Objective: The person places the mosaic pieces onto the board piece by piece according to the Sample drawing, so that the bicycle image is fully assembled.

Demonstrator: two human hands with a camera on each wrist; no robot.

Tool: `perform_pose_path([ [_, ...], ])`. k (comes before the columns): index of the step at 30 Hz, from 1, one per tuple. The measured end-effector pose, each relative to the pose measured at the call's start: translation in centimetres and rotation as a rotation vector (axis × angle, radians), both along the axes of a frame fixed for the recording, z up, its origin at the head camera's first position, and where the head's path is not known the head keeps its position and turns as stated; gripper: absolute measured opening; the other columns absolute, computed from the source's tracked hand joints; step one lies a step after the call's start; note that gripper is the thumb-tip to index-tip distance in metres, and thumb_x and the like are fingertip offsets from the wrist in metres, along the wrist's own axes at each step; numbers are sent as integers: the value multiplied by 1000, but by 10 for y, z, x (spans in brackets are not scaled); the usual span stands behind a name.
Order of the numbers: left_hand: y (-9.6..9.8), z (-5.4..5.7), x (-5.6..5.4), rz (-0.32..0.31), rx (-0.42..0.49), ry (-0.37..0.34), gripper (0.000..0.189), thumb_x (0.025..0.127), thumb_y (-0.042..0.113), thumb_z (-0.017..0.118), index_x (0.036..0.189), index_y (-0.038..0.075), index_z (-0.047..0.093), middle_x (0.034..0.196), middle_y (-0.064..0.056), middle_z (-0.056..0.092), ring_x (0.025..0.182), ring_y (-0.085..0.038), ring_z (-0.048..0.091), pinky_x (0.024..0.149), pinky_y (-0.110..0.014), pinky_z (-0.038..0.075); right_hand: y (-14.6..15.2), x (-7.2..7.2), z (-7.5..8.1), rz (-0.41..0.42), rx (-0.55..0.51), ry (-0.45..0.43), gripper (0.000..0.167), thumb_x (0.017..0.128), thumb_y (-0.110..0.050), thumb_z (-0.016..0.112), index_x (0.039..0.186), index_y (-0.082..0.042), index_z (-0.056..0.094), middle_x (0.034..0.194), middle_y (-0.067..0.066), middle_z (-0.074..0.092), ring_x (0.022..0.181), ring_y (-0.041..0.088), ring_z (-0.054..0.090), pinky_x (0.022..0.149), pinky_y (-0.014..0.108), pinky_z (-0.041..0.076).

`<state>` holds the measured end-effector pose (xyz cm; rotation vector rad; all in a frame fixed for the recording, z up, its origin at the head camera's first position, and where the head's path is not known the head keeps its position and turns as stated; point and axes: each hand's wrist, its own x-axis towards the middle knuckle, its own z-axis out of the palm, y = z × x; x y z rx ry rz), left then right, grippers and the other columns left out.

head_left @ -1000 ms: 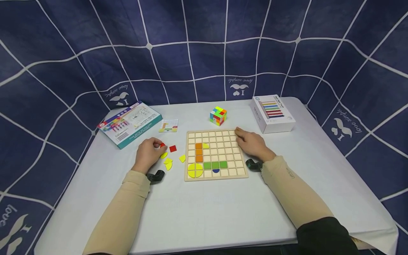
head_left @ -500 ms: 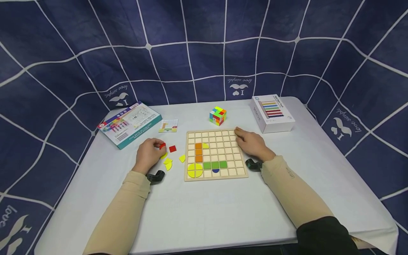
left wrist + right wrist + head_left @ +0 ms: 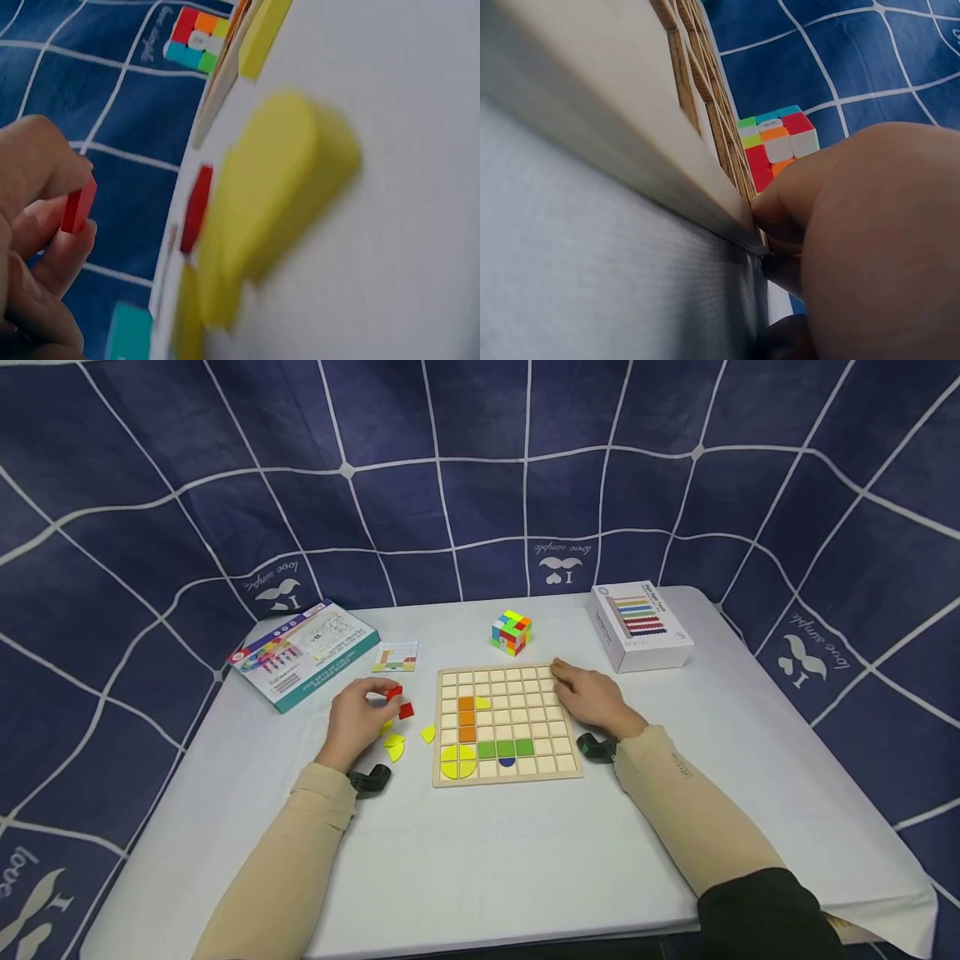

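Note:
My left hand (image 3: 357,720) pinches a red square tile (image 3: 79,205) between thumb and fingertips. A second red tile (image 3: 406,711) lies on the table just below it in the head view. Several yellow rounded pieces (image 3: 395,750) are scattered under and beside this hand, some looming large and blurred in the left wrist view. My right hand (image 3: 596,700) grips the upper right edge of the wooden grid board (image 3: 510,782), fingertips at its rim. On the board sit orange tiles (image 3: 467,717), green tiles (image 3: 506,748), a yellow circle of quarter pieces (image 3: 458,762) and a blue half-round piece (image 3: 507,762).
A small pattern card (image 3: 395,657) lies behind the left hand, beside a flat teal-edged box (image 3: 303,656). A puzzle cube (image 3: 512,632) stands behind the board. A white box (image 3: 641,627) is at the back right. A dark blue curtain (image 3: 480,485) hangs behind the table.
My left hand has shifted slightly right and away from me, the pinched red tile moving with it and now showing more plainly. The right hand stays on the board's edge.

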<state>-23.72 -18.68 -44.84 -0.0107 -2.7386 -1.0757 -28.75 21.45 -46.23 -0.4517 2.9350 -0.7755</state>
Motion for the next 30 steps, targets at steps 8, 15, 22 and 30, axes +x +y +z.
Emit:
perform_pose_path([
  [8, 62, 25, 21, -248, 10, -24, 25, 91, 25, 78, 114, 15, 76, 112, -3, 71, 104, -26, 63, 92, -44, 50, 3, 0, -1, -5, 7, -4, 54, 107, -32, 46, 157, -11, 43, 164, 6, 37, 149, 36, 39, 117, 56, 34],
  [15, 116, 32, 34, -471, -146, -113, 18, 90, 28, 80, 106, 19, 79, 99, 6, 71, 87, -15, 61, 77, -33, 50, 0, -1, -2, -9, 4, -11, 54, 107, -33, 47, 157, -12, 43, 165, 4, 37, 150, 35, 39, 118, 56, 33],
  [22, 157, 33, 25, -536, -300, -110, 18, 91, 29, 79, 105, 17, 78, 98, 6, 73, 85, -10, 63, 73, -27, 52, 1, -1, -3, -8, 4, -11, 55, 107, -34, 47, 157, -13, 43, 164, 4, 37, 149, 34, 40, 117, 56, 34],
  [30, 184, 30, 17, -532, -387, -97, 20, 94, 31, 76, 109, 17, 79, 104, 4, 75, 88, -11, 67, 72, -27, 53, -1, -1, -1, -12, 5, 7, 53, 106, -33, 48, 155, -12, 45, 163, 4, 40, 147, 34, 42, 115, 56, 38],
])
